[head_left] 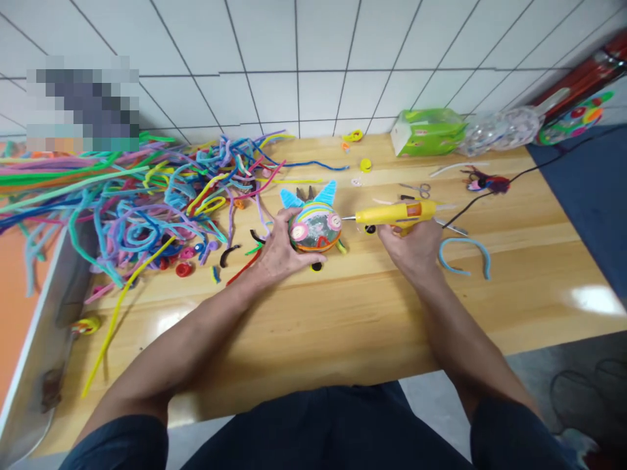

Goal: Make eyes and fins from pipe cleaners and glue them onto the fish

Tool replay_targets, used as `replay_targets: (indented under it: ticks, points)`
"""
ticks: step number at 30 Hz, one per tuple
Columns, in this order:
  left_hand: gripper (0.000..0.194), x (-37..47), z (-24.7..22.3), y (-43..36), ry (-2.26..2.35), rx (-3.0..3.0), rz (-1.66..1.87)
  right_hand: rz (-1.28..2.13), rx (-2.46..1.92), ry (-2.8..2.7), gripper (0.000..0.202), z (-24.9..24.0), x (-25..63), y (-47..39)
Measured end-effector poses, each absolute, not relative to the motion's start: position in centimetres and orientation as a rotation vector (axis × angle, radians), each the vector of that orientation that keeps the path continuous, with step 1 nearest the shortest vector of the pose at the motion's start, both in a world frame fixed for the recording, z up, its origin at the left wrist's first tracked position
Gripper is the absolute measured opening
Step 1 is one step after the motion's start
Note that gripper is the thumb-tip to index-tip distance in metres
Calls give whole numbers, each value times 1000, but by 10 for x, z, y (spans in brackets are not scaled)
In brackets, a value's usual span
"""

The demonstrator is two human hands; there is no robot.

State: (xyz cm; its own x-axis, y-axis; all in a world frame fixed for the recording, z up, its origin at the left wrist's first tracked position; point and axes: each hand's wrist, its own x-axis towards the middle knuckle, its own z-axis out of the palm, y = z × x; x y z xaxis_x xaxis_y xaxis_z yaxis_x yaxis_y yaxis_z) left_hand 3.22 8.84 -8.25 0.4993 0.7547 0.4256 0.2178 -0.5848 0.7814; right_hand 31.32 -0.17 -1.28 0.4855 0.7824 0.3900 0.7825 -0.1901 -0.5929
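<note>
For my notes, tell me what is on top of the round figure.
Two blue ears and dark prongs stick up from the figure. The left hand covers part of its side; its underside is hidden.

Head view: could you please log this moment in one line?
left hand: holds round grey-green craft face; right hand: holds yellow plastic glue gun; nozzle: toward face

One left hand, one right hand, one glue gun, one ball with two blue ears and two pink discs, one pair of scissors, one green packet; toward the surface's left edge, perhaps dozens of tangled pipe cleaners.
</note>
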Motion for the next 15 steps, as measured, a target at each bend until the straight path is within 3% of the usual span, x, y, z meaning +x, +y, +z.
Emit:
replay_targets:
  ticks: [15]
  points:
    - [113, 27, -64, 90, 776, 2154, 880, 36, -1975, -1436, 34, -23, 318, -3]
